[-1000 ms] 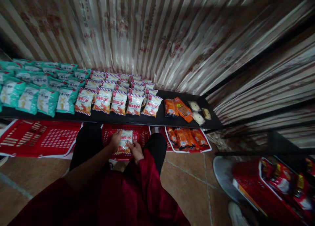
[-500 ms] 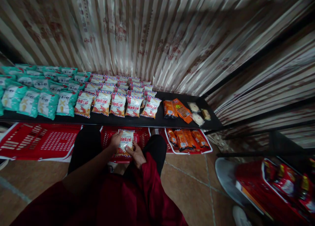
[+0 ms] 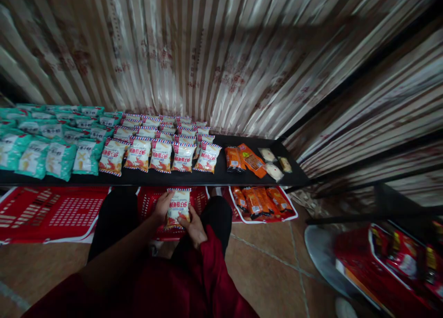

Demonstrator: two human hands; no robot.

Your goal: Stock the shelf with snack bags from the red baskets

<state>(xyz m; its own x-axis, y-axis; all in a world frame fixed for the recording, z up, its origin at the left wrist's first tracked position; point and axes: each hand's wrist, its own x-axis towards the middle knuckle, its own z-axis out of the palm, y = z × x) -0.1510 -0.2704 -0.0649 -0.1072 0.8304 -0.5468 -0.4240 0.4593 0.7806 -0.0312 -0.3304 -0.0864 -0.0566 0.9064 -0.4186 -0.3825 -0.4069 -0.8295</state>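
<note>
Between my two hands is a white and orange snack bag [image 3: 179, 206] with red lettering, held upright above a red basket [image 3: 199, 199] that sits between my knees. My left hand [image 3: 163, 206] grips its left edge. The fingers of my right hand [image 3: 194, 226] close on its lower right side, thumb across the front. Just beyond, matching snack bags [image 3: 161, 155] stand in rows on a black shelf [image 3: 173, 178]. Teal snack bags [image 3: 60, 160] fill the shelf's left part.
Orange packets [image 3: 251, 160] and small pale packets [image 3: 273, 171] lie on the shelf's right part. Below are an empty-looking red basket [image 3: 76, 212] and a basket of orange packets [image 3: 263, 200]. At lower right stands a grey stool [image 3: 321, 253] by a red box [image 3: 360, 267].
My view has shifted slightly, so the shelf sits lower in the picture. Both hands keep hold of the snack bag, nearly in the same place.
</note>
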